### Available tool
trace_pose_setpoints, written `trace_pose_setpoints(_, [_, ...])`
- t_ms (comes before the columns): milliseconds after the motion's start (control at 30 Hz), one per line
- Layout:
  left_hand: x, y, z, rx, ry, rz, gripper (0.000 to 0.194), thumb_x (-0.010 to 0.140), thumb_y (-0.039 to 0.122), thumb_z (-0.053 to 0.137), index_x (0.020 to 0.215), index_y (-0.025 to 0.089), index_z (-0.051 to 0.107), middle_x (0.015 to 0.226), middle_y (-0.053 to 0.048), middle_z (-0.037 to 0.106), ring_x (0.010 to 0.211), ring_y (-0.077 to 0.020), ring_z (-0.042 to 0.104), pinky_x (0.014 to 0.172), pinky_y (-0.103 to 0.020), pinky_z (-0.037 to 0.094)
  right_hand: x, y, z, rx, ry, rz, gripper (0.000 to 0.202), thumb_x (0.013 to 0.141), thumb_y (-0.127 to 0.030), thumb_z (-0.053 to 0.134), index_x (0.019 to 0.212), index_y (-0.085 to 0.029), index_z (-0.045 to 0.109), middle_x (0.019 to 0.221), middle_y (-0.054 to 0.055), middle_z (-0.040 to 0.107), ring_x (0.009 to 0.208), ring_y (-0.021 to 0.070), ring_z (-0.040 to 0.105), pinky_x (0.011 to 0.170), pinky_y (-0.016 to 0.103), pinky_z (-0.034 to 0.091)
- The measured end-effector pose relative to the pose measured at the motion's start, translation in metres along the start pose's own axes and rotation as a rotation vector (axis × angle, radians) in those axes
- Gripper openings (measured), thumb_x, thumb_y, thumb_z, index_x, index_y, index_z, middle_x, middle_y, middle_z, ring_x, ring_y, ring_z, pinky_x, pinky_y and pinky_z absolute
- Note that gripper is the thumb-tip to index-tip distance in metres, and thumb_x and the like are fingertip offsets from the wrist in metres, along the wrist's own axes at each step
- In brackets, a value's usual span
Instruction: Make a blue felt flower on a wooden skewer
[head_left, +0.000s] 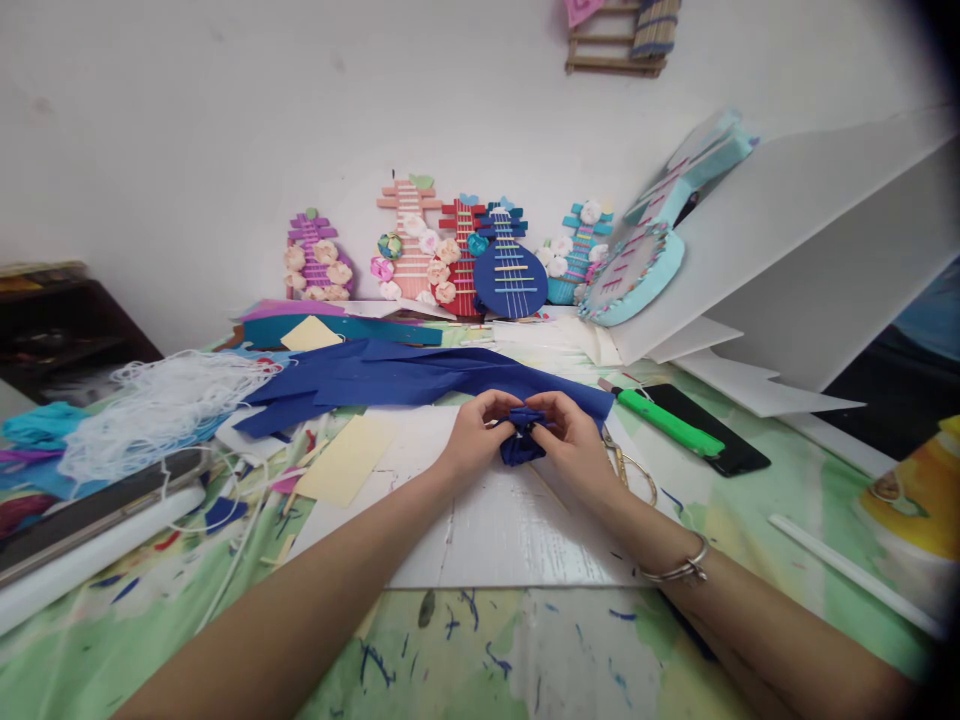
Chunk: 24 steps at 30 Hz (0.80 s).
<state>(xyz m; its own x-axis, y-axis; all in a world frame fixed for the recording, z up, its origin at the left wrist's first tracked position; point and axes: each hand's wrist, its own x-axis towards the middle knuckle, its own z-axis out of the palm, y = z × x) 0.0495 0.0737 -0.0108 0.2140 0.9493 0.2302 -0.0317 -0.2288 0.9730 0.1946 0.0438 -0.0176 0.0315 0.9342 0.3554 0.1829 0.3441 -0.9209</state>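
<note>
Between my two hands is a dark blue paper flower (523,447), with folded, ruffled petals. My left hand (480,435) pinches its left side with thumb and fingers. From the other side, my right hand (568,437) grips it the same way, thumb near the flower's middle. Both hands are over a white board (480,530) lying on the table. Behind them stretches a long piece of dark blue paper (390,372). Gold-handled scissors (637,478) lie just right of my right hand, partly hidden by it.
On the right are a green utility knife (671,422), a black flat object (739,450) and a white stick (847,570). White string (169,405) and a phone (97,510) lie left. Several decorated lute models, one blue (511,275), lean against the wall.
</note>
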Motion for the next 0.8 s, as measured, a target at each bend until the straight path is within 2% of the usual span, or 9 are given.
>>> trace_pose_setpoints(233, [-0.0013,0.0020,-0.0017,-0.089,0.002,0.017,0.016,0.063,0.014,0.070,0.078,0.015,0.065,0.076,-0.001,0.064,0.075,-0.0130,0.058,0.074,-0.027,0.046,0.0026,0.0021,-0.0014,0.027,0.012,0.043,0.029,0.069,-0.015,0.054,0.097,-0.019,0.060,0.099,0.004,0.065,0.088,0.0172,0.061,0.079,0.033,0.049])
trace_pose_setpoints(500, [-0.0013,0.0001,-0.0017,-0.126,-0.014,-0.009,0.018,0.061,0.015,0.074,0.076,0.015,0.063,0.074,0.000,0.063,0.073,-0.0123,0.057,0.072,-0.026,0.045,0.0039,-0.0012,-0.0021,0.029,-0.030,0.015,0.016,0.072,-0.027,0.060,0.086,-0.019,0.062,0.085,0.003,0.065,0.079,0.0164,0.059,0.074,0.031,0.048])
trace_pose_setpoints(800, [0.0013,-0.0054,-0.0023,-0.260,-0.007,-0.149,0.037,0.056,0.014,0.077,0.089,0.015,0.059,0.076,-0.001,0.066,0.072,-0.0125,0.060,0.068,-0.024,0.043,0.0086,0.0072,-0.0026,0.090,-0.069,0.039,0.019,0.066,-0.026,0.064,0.084,-0.019,0.062,0.082,0.002,0.066,0.074,0.0160,0.059,0.068,0.030,0.048])
